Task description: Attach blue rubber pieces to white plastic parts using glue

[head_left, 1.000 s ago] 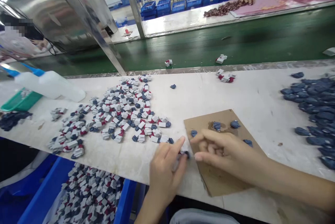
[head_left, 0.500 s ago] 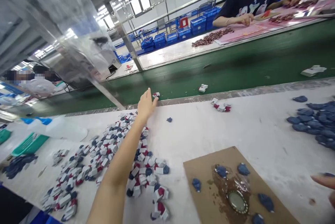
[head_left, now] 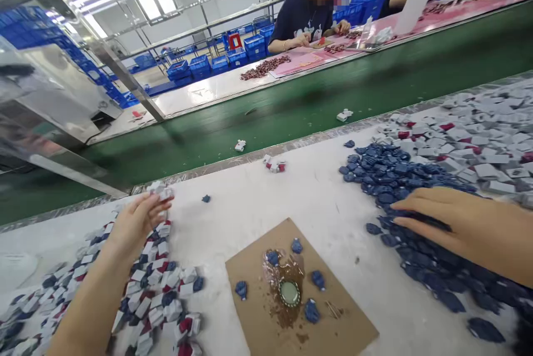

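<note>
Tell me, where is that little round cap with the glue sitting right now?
The round cap sits on the brown cardboard sheet at the bottom centre of the head view, ringed by small blue pieces.

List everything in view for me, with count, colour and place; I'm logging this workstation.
assembled pieces: many, white, red and navy, heaped at left
navy pieces: many, dark blue, piled at right
white cards: many, mostly white, far right
cardboard sheet: one, brown, centre front
glue cap: one, greenish, in a brown stain on the cardboard
conveyor belt: one, green, behind the table
stray pieces: two, white, on the belt
blue crates: several, far background
co-worker: one, dark shirt, across the belt
left hand: holding a small white piece
right hand: flat on the navy pieces
</note>
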The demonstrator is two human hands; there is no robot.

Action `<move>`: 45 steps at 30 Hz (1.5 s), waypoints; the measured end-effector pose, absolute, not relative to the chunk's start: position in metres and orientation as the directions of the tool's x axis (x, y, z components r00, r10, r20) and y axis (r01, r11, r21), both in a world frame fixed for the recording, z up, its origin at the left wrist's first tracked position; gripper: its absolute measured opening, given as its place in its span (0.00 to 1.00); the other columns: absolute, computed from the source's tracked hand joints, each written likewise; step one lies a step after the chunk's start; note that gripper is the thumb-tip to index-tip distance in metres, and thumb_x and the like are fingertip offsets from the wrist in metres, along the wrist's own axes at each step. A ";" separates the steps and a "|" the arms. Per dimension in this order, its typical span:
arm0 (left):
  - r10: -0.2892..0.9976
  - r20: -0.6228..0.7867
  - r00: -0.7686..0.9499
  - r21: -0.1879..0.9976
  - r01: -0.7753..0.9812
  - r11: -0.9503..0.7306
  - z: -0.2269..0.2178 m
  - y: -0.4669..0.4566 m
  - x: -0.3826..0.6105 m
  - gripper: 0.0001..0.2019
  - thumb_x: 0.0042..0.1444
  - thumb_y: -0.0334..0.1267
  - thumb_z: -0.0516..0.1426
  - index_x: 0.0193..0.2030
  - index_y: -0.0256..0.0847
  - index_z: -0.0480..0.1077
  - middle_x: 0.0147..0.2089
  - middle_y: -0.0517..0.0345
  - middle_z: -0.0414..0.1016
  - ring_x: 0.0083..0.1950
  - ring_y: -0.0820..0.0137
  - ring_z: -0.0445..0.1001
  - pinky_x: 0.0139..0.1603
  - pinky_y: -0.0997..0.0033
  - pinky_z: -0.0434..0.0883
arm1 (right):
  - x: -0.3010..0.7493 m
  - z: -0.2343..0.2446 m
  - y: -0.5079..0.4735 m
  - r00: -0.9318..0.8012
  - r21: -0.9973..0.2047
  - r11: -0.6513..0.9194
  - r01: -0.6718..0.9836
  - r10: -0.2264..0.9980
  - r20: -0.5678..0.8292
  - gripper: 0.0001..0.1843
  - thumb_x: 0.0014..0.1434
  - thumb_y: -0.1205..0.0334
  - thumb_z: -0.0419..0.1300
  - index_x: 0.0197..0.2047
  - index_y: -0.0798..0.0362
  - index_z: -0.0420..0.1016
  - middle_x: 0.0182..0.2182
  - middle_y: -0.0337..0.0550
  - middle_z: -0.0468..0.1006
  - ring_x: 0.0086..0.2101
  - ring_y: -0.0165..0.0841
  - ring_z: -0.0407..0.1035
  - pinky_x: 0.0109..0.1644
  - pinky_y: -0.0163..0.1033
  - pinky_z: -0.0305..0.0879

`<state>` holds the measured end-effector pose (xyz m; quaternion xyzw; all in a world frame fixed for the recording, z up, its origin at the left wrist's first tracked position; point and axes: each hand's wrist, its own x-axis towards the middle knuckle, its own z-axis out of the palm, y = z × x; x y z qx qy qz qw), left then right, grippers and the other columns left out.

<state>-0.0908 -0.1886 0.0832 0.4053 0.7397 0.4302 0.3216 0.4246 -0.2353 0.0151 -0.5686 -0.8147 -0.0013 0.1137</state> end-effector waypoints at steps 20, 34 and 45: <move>0.918 -0.140 -0.372 0.959 -0.281 0.032 0.027 -0.363 0.019 0.15 0.42 0.44 0.70 0.32 0.38 0.75 0.26 0.60 0.75 0.26 0.72 0.73 0.23 0.77 0.70 | 0.291 0.037 -0.259 -0.638 -0.594 0.501 0.629 0.770 -0.025 0.11 0.65 0.51 0.54 0.37 0.49 0.70 0.25 0.37 0.75 0.24 0.30 0.70 0.25 0.33 0.62; 0.789 -0.095 -0.608 0.886 -0.413 -0.212 0.031 -0.377 0.034 0.13 0.43 0.44 0.71 0.32 0.40 0.78 0.25 0.61 0.79 0.24 0.77 0.75 0.23 0.83 0.72 | 0.236 0.012 -0.282 -0.726 -0.456 0.772 0.443 0.608 0.322 0.18 0.69 0.59 0.47 0.26 0.50 0.63 0.24 0.39 0.69 0.23 0.30 0.64 0.27 0.35 0.60; 0.948 -0.292 -0.126 0.704 -0.699 0.124 0.038 -0.390 0.076 0.12 0.40 0.39 0.73 0.28 0.38 0.78 0.25 0.60 0.80 0.27 0.76 0.77 0.24 0.85 0.73 | 0.216 0.081 -0.325 -0.380 -0.803 0.548 0.233 0.811 0.444 0.14 0.62 0.52 0.62 0.27 0.48 0.68 0.22 0.34 0.76 0.23 0.26 0.72 0.25 0.27 0.68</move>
